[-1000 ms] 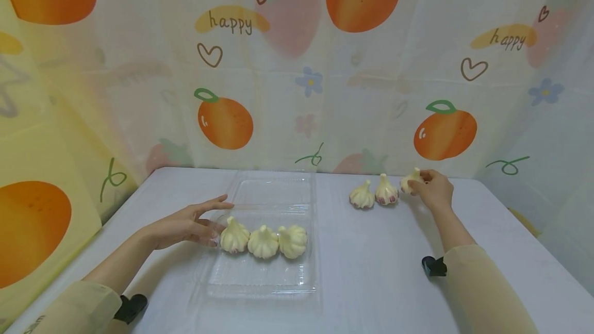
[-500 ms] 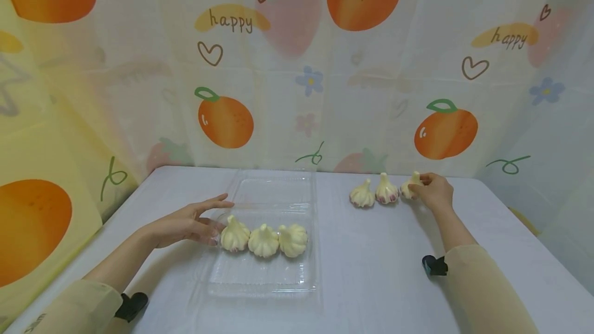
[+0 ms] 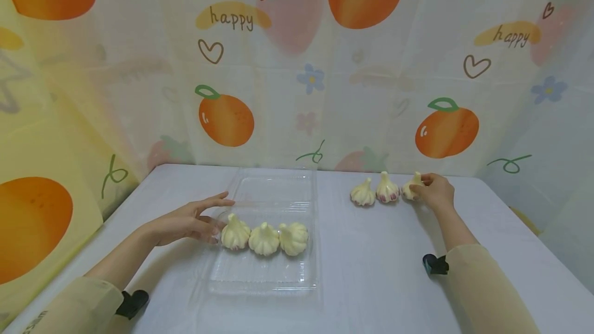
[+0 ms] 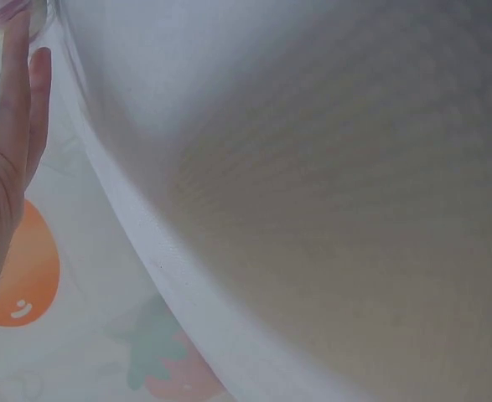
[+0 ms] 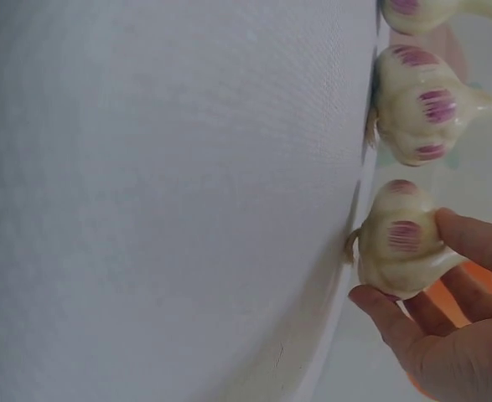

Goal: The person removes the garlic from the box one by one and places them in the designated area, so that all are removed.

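Note:
My right hand (image 3: 435,192) pinches a garlic bulb (image 5: 401,243) between thumb and fingers at the back right of the table. Two more bulbs stand in a row to its left, the nearer being a purple-streaked garlic bulb (image 3: 387,188) and the farther a paler garlic bulb (image 3: 362,193). A clear plastic box (image 3: 260,276) lies with its lid open toward the back. Three garlic bulbs (image 3: 264,239) sit side by side across it. My left hand (image 3: 187,222) rests at the box's left side, fingers extended, fingertips right by the leftmost bulb.
The white-covered table (image 3: 371,272) reaches back to a fruit-printed curtain (image 3: 278,107). A yellow curtain (image 3: 42,143) hangs along the left side. Dark straps (image 3: 435,264) sit at both wrists.
The garlic bulb in my right hand has come down slightly to line up beside the other two. My left hand and the box have hardly moved.

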{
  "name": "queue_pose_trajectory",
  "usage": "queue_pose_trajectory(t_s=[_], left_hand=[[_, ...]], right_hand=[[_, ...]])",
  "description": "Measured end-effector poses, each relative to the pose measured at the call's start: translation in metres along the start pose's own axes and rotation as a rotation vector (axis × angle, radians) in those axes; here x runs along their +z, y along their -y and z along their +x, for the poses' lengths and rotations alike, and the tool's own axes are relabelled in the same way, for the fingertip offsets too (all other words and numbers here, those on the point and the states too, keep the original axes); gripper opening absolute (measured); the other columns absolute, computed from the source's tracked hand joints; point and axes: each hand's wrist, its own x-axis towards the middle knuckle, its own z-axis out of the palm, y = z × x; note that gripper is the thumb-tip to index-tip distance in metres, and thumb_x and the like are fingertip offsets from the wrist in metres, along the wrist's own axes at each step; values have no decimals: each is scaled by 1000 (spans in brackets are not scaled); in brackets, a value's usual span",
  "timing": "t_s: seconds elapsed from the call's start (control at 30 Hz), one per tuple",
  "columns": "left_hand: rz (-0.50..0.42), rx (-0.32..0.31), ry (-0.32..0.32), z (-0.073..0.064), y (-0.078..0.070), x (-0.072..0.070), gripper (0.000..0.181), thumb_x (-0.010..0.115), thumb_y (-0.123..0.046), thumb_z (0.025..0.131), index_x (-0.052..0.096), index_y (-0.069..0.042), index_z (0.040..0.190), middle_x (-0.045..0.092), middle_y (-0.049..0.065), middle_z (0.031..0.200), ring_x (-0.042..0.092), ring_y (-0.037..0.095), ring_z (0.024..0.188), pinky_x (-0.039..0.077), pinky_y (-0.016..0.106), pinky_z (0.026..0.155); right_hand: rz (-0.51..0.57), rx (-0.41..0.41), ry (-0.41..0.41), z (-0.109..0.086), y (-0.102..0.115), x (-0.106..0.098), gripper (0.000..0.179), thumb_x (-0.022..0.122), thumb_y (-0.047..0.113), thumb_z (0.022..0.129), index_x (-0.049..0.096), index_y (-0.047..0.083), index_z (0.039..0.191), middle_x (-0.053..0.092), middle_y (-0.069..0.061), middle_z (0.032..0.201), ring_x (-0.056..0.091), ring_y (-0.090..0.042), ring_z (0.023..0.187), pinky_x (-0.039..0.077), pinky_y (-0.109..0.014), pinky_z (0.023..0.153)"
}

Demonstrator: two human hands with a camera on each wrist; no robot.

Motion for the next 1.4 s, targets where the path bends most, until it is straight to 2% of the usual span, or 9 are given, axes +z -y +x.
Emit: queue_pose_trajectory(t_s=[0.37, 0.6, 0.93, 1.1, 1.4], left_hand=[[-4, -3, -8, 0, 0, 1, 79, 67, -12, 91, 23, -8, 157, -12, 6, 169, 55, 13, 130, 58, 36, 95], [16, 1, -14, -2, 0, 0, 82, 71, -13, 89, 25, -10, 157, -9, 4, 169, 55, 15, 131, 57, 36, 96], [22, -1, -11, -1, 0, -1, 81, 70, -14, 89, 26, -13, 157, -8, 4, 169, 55, 14, 131, 56, 36, 96], [26, 3, -10, -2, 0, -1, 80, 70, -14, 89, 26, -13, 157, -8, 3, 169, 55, 16, 132, 56, 37, 97], [21, 1, -8, -1, 0, 0, 80, 70, -14, 90, 26, -12, 157, -9, 3, 169, 56, 13, 130, 56, 36, 96]], right_hand=[[-17, -13, 11, 0, -1, 0, 53, 63, 24, 92, 52, -11, 131, 55, -35, 131, 50, -49, 118, 43, -55, 97], [-16, -33, -5, 1, -2, 1, 51, 62, 24, 91, 56, -8, 130, 56, -35, 131, 51, -50, 120, 44, -55, 98], [-11, -36, -15, 2, -1, 1, 48, 61, 22, 90, 58, -6, 129, 57, -34, 130, 53, -48, 119, 45, -54, 97], [10, -29, -46, 2, 2, 2, 47, 59, 20, 91, 58, -6, 130, 56, -34, 133, 51, -49, 123, 44, -55, 102], [73, -27, -161, -3, 14, 1, 44, 59, 18, 92, 58, -4, 131, 57, -30, 136, 53, -45, 126, 42, -55, 106]])
